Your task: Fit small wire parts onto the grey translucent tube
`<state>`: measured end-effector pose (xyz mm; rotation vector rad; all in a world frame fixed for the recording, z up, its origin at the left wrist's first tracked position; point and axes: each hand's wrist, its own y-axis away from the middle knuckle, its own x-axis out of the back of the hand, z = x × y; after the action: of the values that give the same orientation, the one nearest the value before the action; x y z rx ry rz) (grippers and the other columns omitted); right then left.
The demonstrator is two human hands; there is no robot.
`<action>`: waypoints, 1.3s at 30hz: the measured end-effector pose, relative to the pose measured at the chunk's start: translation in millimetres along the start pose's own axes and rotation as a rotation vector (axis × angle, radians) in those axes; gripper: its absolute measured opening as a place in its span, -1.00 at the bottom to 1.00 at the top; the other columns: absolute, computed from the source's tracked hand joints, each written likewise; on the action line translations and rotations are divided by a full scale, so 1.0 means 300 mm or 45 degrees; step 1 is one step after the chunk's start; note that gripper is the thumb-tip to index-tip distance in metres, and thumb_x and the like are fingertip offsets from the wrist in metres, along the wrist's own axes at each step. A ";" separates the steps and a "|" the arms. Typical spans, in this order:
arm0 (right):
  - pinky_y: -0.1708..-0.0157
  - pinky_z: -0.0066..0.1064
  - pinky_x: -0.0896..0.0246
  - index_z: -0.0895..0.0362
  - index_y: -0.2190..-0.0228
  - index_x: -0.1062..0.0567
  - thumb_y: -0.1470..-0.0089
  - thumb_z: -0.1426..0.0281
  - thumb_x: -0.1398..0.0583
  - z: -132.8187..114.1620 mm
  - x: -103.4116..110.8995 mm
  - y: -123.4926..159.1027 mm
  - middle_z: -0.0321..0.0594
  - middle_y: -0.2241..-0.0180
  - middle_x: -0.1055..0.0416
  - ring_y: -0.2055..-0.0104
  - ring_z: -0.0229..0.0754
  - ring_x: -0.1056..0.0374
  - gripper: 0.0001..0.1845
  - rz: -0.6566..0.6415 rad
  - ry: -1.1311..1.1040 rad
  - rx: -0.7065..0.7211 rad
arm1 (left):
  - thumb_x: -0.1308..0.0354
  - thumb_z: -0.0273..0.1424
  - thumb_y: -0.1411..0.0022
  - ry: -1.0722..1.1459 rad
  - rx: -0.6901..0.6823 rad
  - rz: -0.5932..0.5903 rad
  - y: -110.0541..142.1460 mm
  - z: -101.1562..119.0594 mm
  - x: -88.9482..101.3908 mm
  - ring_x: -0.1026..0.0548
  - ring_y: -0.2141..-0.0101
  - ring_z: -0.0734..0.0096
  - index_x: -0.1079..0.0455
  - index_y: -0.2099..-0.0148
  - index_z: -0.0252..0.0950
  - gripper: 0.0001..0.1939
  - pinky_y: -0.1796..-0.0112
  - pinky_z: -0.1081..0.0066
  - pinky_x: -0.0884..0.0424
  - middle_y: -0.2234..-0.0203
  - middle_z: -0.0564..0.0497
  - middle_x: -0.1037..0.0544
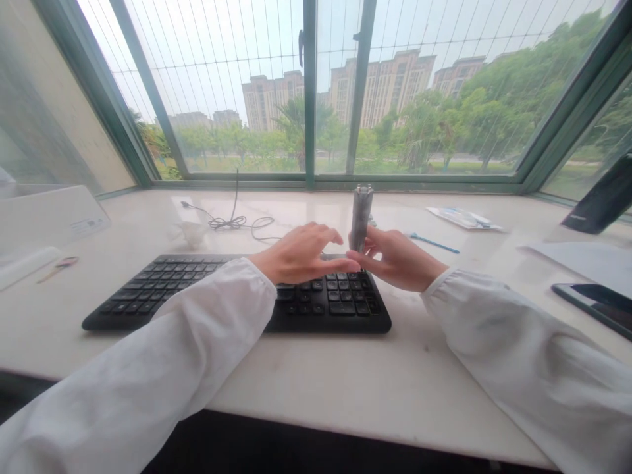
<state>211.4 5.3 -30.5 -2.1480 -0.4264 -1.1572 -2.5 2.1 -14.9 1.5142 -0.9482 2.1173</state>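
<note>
A slim dark grey device [362, 218] with small shiny parts at its top stands upright in my right hand [395, 255]; its exact kind I cannot make out. My right thumb and fingers wrap round its lower part, above the right end of a black keyboard [350, 321]. Over the keys hovers my left hand [303, 253], its thumb stretched towards my right thumb and its fingers bent but apart. No object shows in it. Whether the two thumbs touch I cannot tell. Both my forearms are in white sleeves, and the left one hides part of the keyboard.
Behind the keyboard lies a coiled black cable [230, 222]. A blue stick [434, 243] and a clear packet [464, 218] lie at back right. A phone [600, 304] and white paper [587, 260] are at right. At left are a white box [59, 214] and a small brush-like item [58, 268].
</note>
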 end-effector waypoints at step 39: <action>0.39 -0.38 -0.27 0.14 0.34 -0.41 -0.10 0.08 -0.22 0.031 -0.062 -0.017 -0.25 0.48 -0.47 0.41 -0.20 -0.41 -0.64 0.300 -0.730 -0.220 | 0.27 0.28 -0.22 -0.089 -0.076 -0.320 0.052 0.022 -0.018 -0.38 -0.08 0.05 -0.19 -0.26 -0.31 -0.11 -0.06 0.20 -0.21 -0.13 -0.20 -0.39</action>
<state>203.9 15.5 -47.6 -2.5891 -0.3106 -0.4476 -6.1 -13.1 -23.6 1.5950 -0.7905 1.8557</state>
